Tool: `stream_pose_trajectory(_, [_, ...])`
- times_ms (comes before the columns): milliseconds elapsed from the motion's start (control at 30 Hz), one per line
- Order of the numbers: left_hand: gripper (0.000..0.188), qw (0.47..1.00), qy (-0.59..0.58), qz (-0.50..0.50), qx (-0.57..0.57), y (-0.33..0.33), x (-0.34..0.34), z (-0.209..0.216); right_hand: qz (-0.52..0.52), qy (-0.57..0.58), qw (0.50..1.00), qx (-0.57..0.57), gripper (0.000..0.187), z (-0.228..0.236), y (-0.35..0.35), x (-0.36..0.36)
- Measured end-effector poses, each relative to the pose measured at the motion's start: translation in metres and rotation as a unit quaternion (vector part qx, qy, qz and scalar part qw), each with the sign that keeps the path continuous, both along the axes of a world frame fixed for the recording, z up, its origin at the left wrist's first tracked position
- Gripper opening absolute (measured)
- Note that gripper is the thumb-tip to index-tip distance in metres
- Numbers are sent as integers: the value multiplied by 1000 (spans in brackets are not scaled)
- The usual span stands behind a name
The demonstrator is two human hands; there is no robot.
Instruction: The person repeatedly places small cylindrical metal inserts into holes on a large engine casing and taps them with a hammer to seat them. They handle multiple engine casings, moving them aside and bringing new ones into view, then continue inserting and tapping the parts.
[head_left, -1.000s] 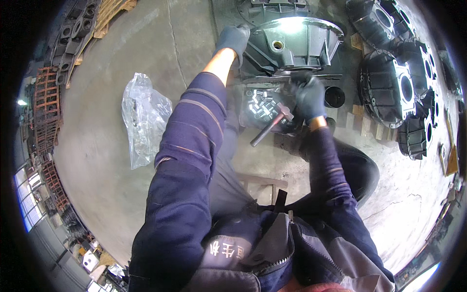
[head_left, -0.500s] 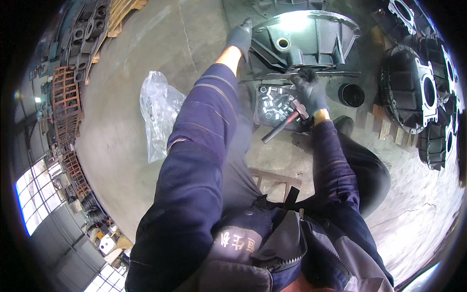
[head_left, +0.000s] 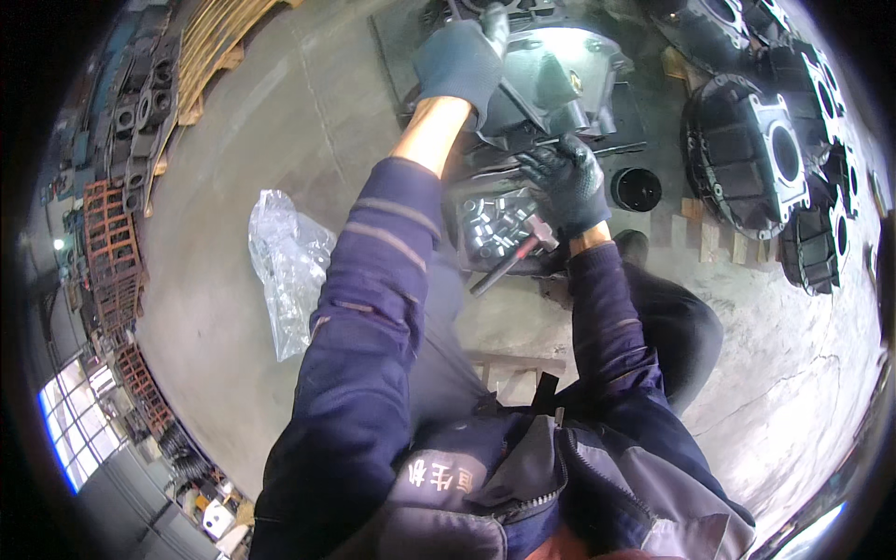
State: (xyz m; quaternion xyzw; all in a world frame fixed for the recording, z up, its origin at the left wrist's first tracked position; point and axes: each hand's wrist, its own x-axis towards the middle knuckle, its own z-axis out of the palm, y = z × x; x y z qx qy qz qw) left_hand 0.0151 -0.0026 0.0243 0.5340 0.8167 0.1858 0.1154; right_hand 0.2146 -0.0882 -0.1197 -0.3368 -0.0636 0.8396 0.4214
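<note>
Housing [head_left: 551, 70], dark & bell-shaped, sits ahead of the person on a dark mat [head_left: 401, 65]; looks tipped, can't be sure. Far L of housing: castings [head_left: 147, 117] in a row, pallet [head_left: 219, 37] alongside, rusty racks [head_left: 110, 247] a bit nearer the person. Clear bag [head_left: 289, 280] on floor, L of & nearer than housing. L hand [head_left: 457, 65], gloved, up against housing's L side, fingers reaching toward its far edge; blurred, can't tell if they grip or just press. Just nearer than housing: pile of small metal sleeves [head_left: 493, 224], w/ hammer [head_left: 506, 264] lying across, no hand on it. R hand [head_left: 574, 182], also gloved, at housing's near edge, fingers bent; can't tell if pinching anything. Cup [head_left: 637, 189], black, near side of housing, a bit R. More housings [head_left: 742, 154] well R of it, on wood blocks [head_left: 711, 238].

Progress, my read: prob. midway. One housing's out & being handled; lots of sleeves lie loose. Side bore [head_left: 575, 84] too blurry to say if finished. Other housings stand apart, untouched; whether they're done or waiting, unclear.
</note>
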Motion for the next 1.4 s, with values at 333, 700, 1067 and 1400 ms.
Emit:
stream_pose_trajectory(333, [78,944,-285,161,-26,-46,-92,-143,62,-81,983,153,75,-32,-9,-2])
stream_pose_trajectory(700, [59,984,-26,-113,137,13,14,-9,-5,54,996,-73,70,24,8,-8])
stream_pose_trajectory(1067, [73,997,-71,-16,-22,-2,-31,-47,-70,83,993,-51,66,10,9,9])
stream_pose_trajectory(1400, [62,997,-17,76,-11,-23,-46,-45,18,8,999,-45,65,17,10,-3])
